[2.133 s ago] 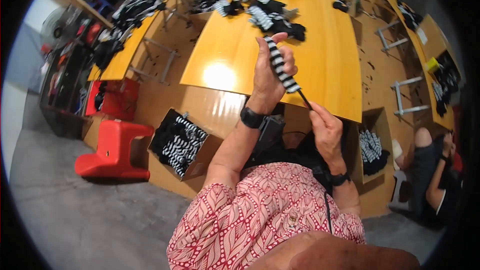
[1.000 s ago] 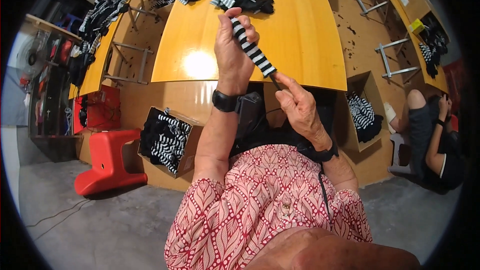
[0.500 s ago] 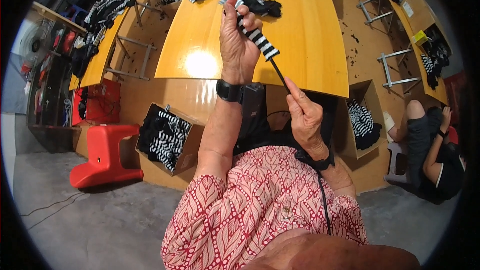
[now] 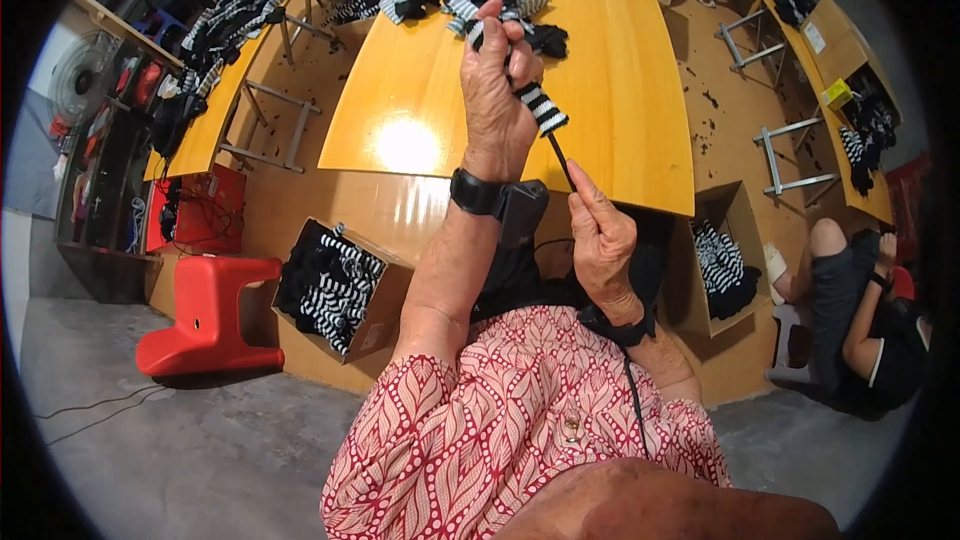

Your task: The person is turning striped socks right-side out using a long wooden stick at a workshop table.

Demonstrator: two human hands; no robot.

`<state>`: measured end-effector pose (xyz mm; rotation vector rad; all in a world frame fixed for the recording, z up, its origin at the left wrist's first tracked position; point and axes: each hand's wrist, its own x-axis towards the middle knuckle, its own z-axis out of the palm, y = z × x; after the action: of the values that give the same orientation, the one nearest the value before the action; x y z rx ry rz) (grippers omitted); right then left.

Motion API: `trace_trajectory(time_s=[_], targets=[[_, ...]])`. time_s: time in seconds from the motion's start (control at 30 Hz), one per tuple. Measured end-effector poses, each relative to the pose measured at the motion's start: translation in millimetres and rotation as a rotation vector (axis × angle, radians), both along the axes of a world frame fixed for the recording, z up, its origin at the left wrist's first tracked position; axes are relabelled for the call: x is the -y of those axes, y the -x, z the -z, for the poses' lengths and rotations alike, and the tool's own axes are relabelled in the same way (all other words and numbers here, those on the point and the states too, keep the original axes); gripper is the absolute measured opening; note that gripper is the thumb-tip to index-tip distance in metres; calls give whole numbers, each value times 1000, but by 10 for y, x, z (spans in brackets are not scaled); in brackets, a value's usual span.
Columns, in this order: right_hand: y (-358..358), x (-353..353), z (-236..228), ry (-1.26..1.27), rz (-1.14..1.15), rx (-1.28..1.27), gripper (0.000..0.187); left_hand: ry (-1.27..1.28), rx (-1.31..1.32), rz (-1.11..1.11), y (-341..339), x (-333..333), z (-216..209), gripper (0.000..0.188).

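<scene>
My left hand (image 4: 500, 95), raised over the yellow table, is closed around a black-and-white striped knitted tube (image 4: 543, 110). The tube's striped end sticks out below my fingers, and the rest is hidden in my grip. A thin black rod (image 4: 561, 158) runs from that end down to my right hand (image 4: 605, 245). My right thumb and fingers pinch the rod, with the index finger stretched along it. Just beyond my left hand lies a pile of black, grey and white striped knitwear (image 4: 500, 0).
The yellow table (image 4: 630, 110) spreads in front of me. Cardboard boxes of striped knitwear stand at left (image 4: 372, 325) and right (image 4: 690, 285). A red stool (image 4: 210, 315) is at the left. At the far right a person (image 4: 865, 310) sits near another table.
My left hand now covers more of the striped tube, so a shorter striped length shows. Less of the rod is visible between tube and right hand. My right hand keeps its pinch.
</scene>
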<state>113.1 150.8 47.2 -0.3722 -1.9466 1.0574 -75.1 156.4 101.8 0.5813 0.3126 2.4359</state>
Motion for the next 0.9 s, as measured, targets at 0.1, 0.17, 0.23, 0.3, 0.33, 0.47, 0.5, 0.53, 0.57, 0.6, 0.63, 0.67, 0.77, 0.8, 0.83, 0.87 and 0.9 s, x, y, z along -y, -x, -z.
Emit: trace_trajectory(time_s=[0.1, 0.17, 0.23, 0.3, 0.33, 0.47, 0.5, 0.53, 0.57, 0.6, 0.63, 0.67, 0.77, 0.8, 0.83, 0.87, 0.9], targets=[[24, 16, -38, 133, 0, 19, 32, 87, -4, -38, -91, -31, -20, 27], [69, 13, 8, 150, 21, -24, 30, 121, -31, -24, -206, -34, -30, 26], [124, -26, 46, 168, 41, -68, 28, 136, 1, -16, -268, -58, 18, 28], [156, -67, 54, 69, 115, -40, 21, 208, -29, -7, -396, -58, 85, 30], [163, -97, 38, 72, 116, -35, 21, 243, -33, 19, -502, -51, 118, 32], [185, -157, 29, 321, 6, -53, 13, 316, -58, 63, -597, 6, 266, 38], [192, -160, 49, 393, -1, -70, 14, 356, -81, 66, -625, 31, 288, 39], [189, -159, 47, 344, 4, -52, 17, 346, -72, 73, -634, 42, 288, 39], [184, -167, 42, 348, 5, -52, 17, 350, -73, 74, -609, 46, 305, 39], [163, -160, 41, 433, -39, -22, 17, 370, -58, 67, -580, 80, 331, 39], [140, -157, 37, 519, -83, 8, 18, 390, -43, 60, -548, 111, 355, 39], [114, -172, 11, 527, -84, 11, 18, 417, -48, 48, -465, 89, 357, 40], [-20, -208, -12, 297, -72, 185, 13, 299, -43, -4, -321, 143, 217, 45], [-27, -227, 12, 173, -80, 201, 11, 296, -65, -52, -259, 142, 219, 45], [-30, -229, 32, 48, -88, 215, 12, 301, -58, -86, -222, 124, 203, 44], [-31, -214, 53, 53, -90, 217, 12, 314, -68, -73, -233, 141, 234, 43], [-8, -219, 68, 90, -72, 207, 14, 321, -81, -60, -232, 137, 264, 43]])
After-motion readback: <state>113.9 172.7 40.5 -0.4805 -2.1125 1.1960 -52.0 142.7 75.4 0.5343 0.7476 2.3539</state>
